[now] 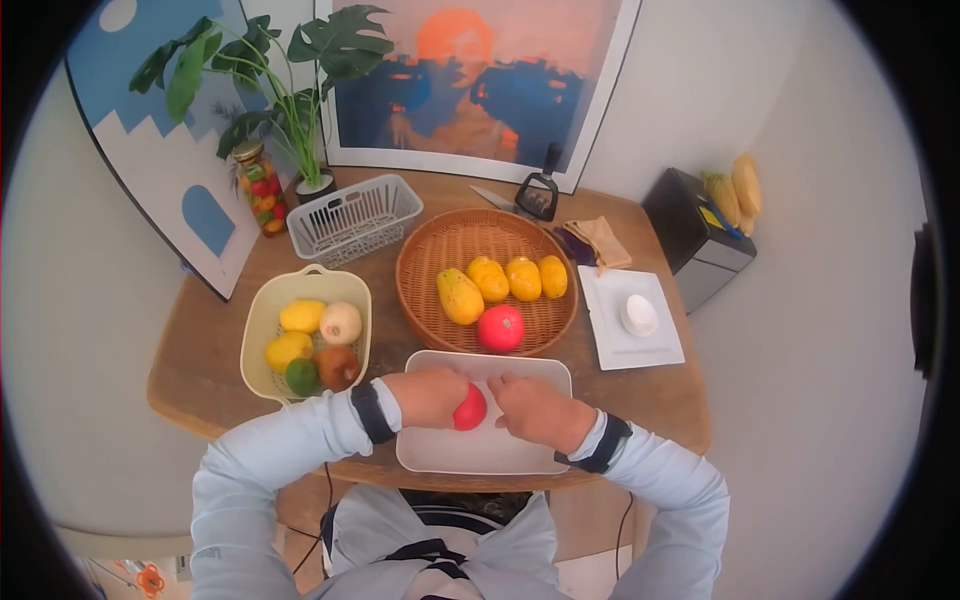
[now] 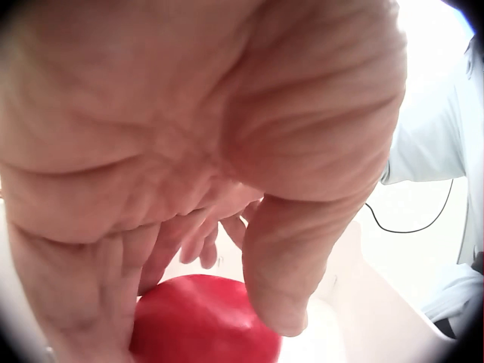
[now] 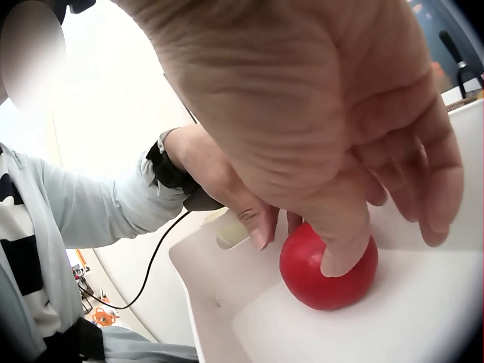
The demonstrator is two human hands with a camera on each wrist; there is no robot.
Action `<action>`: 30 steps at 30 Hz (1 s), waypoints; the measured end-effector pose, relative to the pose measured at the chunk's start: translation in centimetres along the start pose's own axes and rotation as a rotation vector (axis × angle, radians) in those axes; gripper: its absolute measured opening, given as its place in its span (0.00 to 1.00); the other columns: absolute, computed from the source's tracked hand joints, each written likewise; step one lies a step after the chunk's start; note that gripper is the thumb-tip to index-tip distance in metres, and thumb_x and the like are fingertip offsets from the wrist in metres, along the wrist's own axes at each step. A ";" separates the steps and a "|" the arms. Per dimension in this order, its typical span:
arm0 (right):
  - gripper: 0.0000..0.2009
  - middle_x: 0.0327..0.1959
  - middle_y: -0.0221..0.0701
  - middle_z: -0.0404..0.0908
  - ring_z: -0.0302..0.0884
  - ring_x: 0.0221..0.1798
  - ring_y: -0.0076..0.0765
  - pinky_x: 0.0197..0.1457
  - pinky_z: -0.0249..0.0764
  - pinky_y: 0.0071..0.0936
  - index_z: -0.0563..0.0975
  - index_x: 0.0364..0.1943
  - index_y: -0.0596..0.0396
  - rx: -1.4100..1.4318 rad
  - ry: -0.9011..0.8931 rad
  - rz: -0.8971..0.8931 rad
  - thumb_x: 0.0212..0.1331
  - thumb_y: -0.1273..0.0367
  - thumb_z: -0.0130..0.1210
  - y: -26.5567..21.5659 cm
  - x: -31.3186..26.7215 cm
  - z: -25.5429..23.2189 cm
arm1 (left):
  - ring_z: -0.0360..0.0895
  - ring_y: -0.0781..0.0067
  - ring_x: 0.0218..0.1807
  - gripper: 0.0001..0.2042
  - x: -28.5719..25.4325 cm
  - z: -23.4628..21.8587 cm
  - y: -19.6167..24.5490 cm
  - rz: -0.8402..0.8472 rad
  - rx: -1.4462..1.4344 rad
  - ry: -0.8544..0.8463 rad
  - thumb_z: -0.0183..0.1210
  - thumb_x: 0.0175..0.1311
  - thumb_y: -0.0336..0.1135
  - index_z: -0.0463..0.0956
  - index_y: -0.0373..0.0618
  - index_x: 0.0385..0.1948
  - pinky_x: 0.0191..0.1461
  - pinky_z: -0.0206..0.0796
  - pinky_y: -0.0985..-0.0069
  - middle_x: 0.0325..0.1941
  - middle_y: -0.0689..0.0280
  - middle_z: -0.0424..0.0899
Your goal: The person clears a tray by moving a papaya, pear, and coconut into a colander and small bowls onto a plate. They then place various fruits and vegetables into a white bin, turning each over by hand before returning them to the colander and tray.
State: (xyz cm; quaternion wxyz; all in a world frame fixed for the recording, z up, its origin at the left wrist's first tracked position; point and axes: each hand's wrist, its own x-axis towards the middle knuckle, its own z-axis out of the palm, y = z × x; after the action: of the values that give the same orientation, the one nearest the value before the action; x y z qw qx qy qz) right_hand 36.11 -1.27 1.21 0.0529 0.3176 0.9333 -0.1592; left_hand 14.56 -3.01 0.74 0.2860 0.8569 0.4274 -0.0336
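A smooth, round red fruit (image 1: pixel 470 407) lies low inside a white rectangular tub (image 1: pixel 430 462) at the table's front edge. My left hand (image 1: pixel 428 398) holds it from the left; the left wrist view shows the red fruit (image 2: pixel 204 321) between the fingers and the thumb (image 2: pixel 283 265). To the right of the fruit, my right hand (image 1: pixel 540 408) hovers over the tub with loosely bent fingers. In the right wrist view, the right thumb (image 3: pixel 344 242) overlaps the red fruit (image 3: pixel 318 280), and the other fingers hang apart from it.
Behind the tub, a round wicker basket (image 1: pixel 415 300) bears several yellow fruits and a red one. A cream colander (image 1: pixel 255 330) of mixed fruit stands left, near a grey plastic basket (image 1: pixel 355 222). A white board (image 1: pixel 610 300) lies right; a knife (image 1: pixel 492 197) lies at the back.
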 end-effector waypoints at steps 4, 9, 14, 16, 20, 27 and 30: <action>0.16 0.44 0.49 0.81 0.79 0.49 0.56 0.51 0.75 0.44 0.79 0.43 0.62 0.152 -0.002 -0.093 0.57 0.64 0.63 0.6 0.6 2.4 | 0.82 0.45 0.40 0.14 1.6 0.3 1.2 -0.016 -0.001 -0.070 0.67 0.51 0.39 0.82 0.33 0.29 0.42 0.74 0.58 0.38 0.46 0.84; 0.13 0.36 0.44 0.84 0.83 0.42 0.52 0.46 0.78 0.44 0.82 0.35 0.59 0.058 -0.206 0.033 0.56 0.62 0.64 1.6 0.9 3.7 | 0.81 0.46 0.45 0.18 3.8 1.9 2.6 -0.079 -0.048 -0.048 0.69 0.52 0.42 0.82 0.33 0.34 0.51 0.72 0.59 0.42 0.46 0.83; 0.13 0.34 0.46 0.84 0.82 0.42 0.54 0.48 0.76 0.43 0.83 0.34 0.60 0.034 -0.174 0.045 0.59 0.62 0.61 0.8 -1.6 0.7 | 0.81 0.46 0.45 0.19 6.1 2.6 2.3 0.036 0.045 -0.026 0.74 0.44 0.36 0.82 0.34 0.36 0.51 0.72 0.59 0.42 0.46 0.83; 0.13 0.34 0.45 0.84 0.82 0.43 0.54 0.48 0.76 0.43 0.83 0.36 0.59 0.000 -0.177 0.089 0.58 0.62 0.62 0.8 -2.4 0.1 | 0.82 0.47 0.44 0.18 6.4 2.4 2.5 0.042 0.034 -0.033 0.74 0.42 0.33 0.83 0.35 0.37 0.50 0.73 0.60 0.39 0.47 0.84; 0.18 0.41 0.42 0.83 0.81 0.45 0.54 0.49 0.76 0.43 0.79 0.49 0.56 -0.052 -0.060 0.110 0.54 0.65 0.63 1.0 -3.0 0.8 | 0.83 0.48 0.41 0.16 5.9 1.2 1.9 0.051 -0.018 -0.024 0.72 0.43 0.31 0.83 0.35 0.35 0.47 0.74 0.60 0.33 0.49 0.85; 0.33 0.58 0.42 0.73 0.77 0.52 0.56 0.51 0.75 0.44 0.70 0.63 0.52 -0.101 -0.134 -0.198 0.48 0.70 0.66 0.7 -0.8 2.9 | 0.81 0.46 0.44 0.19 5.1 2.4 -0.6 -0.023 0.072 0.000 0.72 0.44 0.34 0.81 0.31 0.37 0.51 0.72 0.59 0.38 0.45 0.84; 0.24 0.50 0.44 0.79 0.79 0.48 0.55 0.49 0.76 0.44 0.76 0.56 0.54 -0.080 -0.158 -0.181 0.51 0.69 0.64 1.0 -0.1 1.8 | 0.81 0.45 0.45 0.21 4.2 1.8 -0.4 0.036 0.097 0.014 0.72 0.45 0.34 0.80 0.30 0.39 0.53 0.71 0.59 0.39 0.43 0.83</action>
State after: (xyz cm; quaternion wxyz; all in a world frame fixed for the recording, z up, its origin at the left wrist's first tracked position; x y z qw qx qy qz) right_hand 36.74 -1.18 -0.70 0.1244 0.2159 0.9567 -0.1503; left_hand 17.24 -0.76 -2.28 0.2417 0.8776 0.4118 -0.0432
